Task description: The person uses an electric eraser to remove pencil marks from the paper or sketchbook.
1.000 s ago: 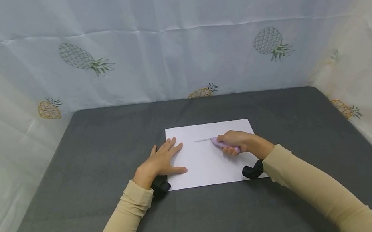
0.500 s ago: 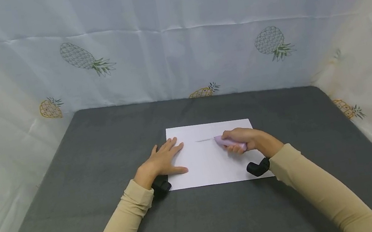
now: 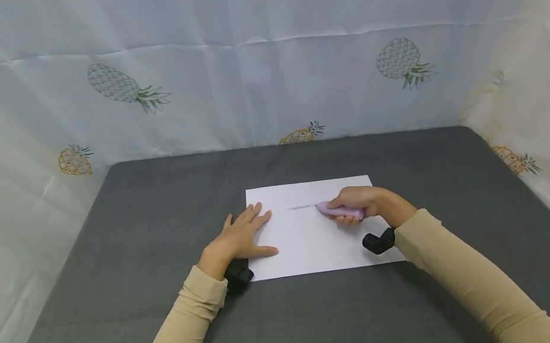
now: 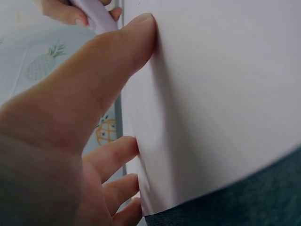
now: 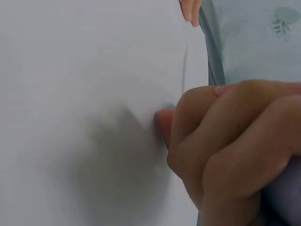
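A white sheet of paper lies on the dark tabletop, and a short thin line like a slit crosses its upper part. My left hand rests on the sheet's left edge with fingers spread; the left wrist view shows its thumb on the paper. My right hand grips a lilac utility knife, its tip at the right end of the line. In the right wrist view, curled fingers hide most of the knife, and the slit runs away from them.
The dark grey cloth-covered table extends around the paper. A pale curtain with pineapple prints hangs behind it and at both sides. Black wrist devices sit under both wrists.
My right hand and the knife have moved a little to the right, then very slightly back left. The line now looks a bit longer. The left hand has stayed in place.
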### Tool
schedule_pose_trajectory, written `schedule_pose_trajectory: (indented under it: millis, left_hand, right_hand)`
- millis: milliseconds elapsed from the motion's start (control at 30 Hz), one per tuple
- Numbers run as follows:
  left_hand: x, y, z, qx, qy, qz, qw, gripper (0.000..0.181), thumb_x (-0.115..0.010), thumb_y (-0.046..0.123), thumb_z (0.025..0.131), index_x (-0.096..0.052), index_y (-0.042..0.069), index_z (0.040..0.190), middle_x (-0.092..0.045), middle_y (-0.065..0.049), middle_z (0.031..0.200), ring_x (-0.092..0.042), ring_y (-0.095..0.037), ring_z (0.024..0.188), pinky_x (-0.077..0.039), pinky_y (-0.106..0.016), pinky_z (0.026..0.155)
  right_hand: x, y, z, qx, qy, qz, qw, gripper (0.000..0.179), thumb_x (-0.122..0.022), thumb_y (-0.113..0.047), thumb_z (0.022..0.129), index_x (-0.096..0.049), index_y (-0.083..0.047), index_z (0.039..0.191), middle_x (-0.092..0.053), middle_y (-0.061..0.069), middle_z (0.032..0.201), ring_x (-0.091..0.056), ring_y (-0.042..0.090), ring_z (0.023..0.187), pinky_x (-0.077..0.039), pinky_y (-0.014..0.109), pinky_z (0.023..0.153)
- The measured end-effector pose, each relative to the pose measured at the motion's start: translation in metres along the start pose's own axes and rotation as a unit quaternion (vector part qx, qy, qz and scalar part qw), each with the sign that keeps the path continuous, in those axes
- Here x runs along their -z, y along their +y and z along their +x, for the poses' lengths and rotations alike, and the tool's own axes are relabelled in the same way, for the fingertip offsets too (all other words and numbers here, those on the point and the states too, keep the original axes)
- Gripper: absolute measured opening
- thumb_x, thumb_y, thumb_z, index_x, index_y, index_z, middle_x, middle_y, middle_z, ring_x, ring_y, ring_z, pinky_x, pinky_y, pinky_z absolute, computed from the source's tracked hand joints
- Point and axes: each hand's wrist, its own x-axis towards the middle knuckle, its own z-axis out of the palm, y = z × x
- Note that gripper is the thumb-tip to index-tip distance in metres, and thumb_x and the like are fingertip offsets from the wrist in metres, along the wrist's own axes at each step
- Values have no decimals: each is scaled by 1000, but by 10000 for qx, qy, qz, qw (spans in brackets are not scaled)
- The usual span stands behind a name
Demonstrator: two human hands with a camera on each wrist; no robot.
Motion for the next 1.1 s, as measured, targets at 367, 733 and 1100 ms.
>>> schedule_pose_trajectory:
  millis: [367,733,1100]
  left_hand:
    - [0,-1,2,17,20,27,10000,89,-65,53,85,-22,19,155,-8,-9,166,-6,-29,155,-6,-64,120]
    - [1,2,2,64,-23,-8,10000,88,-66,53,85,-23,20,155,-8,-8,166,-6,-29,155,-5,-64,120]
    - [1,2,1,71,-14,-72,9999,88,-67,52,85,-24,18,154,-9,-10,165,-6,-30,155,-5,-65,120]
  right_hand:
    - [-2,-5,2,-23,123,-199,9997,28,-33,-23,103,-49,0,98,-44,-5,60,-33,1,46,-30,14,44]
    - [-4,-6,3,8,178,-262,9995,28,-33,-23,103,-49,-1,93,-44,-5,60,-33,1,45,-30,14,44]
    - [-6,-6,2,-18,320,-397,9987,28,-35,-23,102,-49,-2,91,-45,-5,59,-34,2,45,-30,14,44]
